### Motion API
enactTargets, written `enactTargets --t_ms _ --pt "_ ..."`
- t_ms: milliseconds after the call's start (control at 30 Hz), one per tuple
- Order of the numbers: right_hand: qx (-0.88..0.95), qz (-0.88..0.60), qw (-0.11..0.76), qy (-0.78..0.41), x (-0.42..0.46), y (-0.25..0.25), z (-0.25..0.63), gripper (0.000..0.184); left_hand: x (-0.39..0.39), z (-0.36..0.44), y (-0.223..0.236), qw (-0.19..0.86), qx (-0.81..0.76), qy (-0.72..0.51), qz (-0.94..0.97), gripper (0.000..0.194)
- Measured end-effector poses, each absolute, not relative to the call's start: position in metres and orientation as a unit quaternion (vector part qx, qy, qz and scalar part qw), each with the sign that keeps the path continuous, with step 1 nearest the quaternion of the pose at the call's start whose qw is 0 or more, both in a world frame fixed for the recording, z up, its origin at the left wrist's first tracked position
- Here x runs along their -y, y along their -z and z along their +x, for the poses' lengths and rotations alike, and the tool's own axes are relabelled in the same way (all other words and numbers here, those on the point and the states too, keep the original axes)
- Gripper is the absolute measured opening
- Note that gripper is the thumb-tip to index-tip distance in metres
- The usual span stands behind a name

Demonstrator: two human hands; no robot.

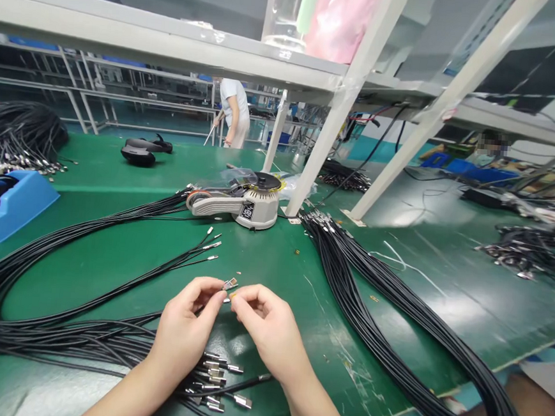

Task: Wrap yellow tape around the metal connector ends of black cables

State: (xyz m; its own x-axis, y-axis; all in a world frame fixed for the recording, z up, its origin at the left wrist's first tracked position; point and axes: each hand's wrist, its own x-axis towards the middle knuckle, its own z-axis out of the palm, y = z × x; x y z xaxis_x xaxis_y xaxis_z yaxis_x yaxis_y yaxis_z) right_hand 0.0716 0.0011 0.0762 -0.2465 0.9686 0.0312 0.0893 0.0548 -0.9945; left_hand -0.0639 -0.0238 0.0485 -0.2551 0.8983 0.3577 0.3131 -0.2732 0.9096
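My left hand (183, 321) is closed in a pinch on a cable's metal connector (230, 284), and a second metal tip shows just below it. Close against it, my right hand (268, 326) pinches a small piece of yellow tape (233, 295) at the connectors. Black cables (89, 334) run under my left wrist, their silver connector ends (216, 376) spread on the green table between my forearms. A few more cable ends (212, 244) lie just beyond my left hand.
A grey tape dispenser (260, 210) stands ahead by a white shelf post (331, 103). A blue tape holder (13, 206) is at left. A looped cable bundle (370, 311) lies at right, another cable pile (19, 133) far left. One person (234, 112) stands beyond the table.
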Motion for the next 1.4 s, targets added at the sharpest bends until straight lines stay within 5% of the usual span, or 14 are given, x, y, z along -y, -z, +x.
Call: enactTargets --t_ms 367,1400 --pt "0.574 -0.458 0.421 -0.533 -0.0005 -0.0768 0.0653 0.018 0.0283 -0.0701 -0.0492 0.042 -0.499 -0.512 0.698 0.014" --pt "0.559 -0.483 0.411 -0.535 0.0003 -0.086 0.0613 0.017 0.0279 -0.0699 -0.0444 -0.002 -0.447 -0.516 0.731 0.033"
